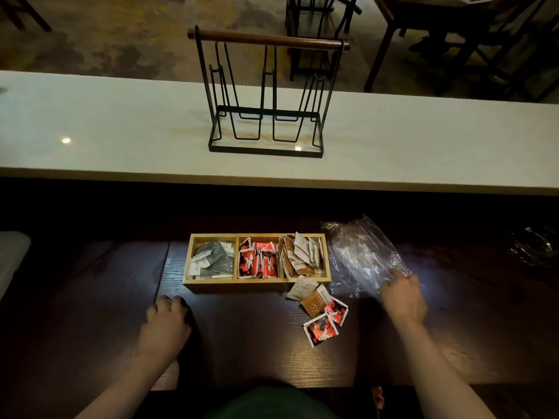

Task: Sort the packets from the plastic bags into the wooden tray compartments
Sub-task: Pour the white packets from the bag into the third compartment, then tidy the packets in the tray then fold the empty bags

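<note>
A wooden tray (257, 282) with three compartments sits on the dark table. Its left compartment holds green and white packets (213, 260), the middle one red packets (257, 261), the right one brown and white packets (302, 255). Several loose packets lie in front of the tray's right end: a white one (301, 287), a brown one (314, 302) and two red ones (320, 329). My right hand (402, 296) grips the near edge of a clear plastic bag (360, 255) lying right of the tray. My left hand (166, 320) rests on the table with fingers curled, holding nothing.
A black wire rack (266, 116) with a wooden handle stands on the white counter (90, 131) behind the table. A second crumpled plastic bag (535, 246) lies at the far right in shadow. Chairs stand beyond the counter.
</note>
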### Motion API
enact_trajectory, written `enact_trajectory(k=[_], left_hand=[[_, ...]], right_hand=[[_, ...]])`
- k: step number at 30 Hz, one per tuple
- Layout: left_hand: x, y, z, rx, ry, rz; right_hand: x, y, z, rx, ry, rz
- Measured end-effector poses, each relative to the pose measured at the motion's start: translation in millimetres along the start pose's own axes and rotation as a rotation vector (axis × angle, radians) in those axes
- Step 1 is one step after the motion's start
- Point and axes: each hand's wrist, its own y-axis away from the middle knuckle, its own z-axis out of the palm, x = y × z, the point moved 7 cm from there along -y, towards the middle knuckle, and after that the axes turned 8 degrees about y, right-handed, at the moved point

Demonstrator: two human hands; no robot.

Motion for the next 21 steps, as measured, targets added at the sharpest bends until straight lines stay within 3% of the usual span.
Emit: enact_trajectory(k=[4,8,10,12,14,16,18,21], left_hand=[[0,-4,0,0.118,-0.127,0.066],[0,-5,-17,0.161,-0.204,0.102],[-2,-4,-25,0.145,-0.126,0.085],[3,-1,-40,0.173,0.027,0.066],[22,4,-54,0.194,0.185,0.108],[53,7,-58,0.097,0.478,0.194],[84,9,-55,-0.066,0.829,0.222],[118,16,-49,-0.331,1.301,0.094]], right_hand=[[-8,-2,-1,-0.007,0.003,-0.010],[-12,4,-20,0.222,-0.052,-0.014],[-29,12,-32,0.364,-0.027,-0.197],[-58,28,-31,0.390,0.033,-0.481],[-88,48,-9,0.221,0.101,-0.742],[-105,68,20,0.048,0.179,-0.936],[-112,78,42,-0.053,0.247,-1.014],[-118,78,51,0.005,0.303,-1.002]])
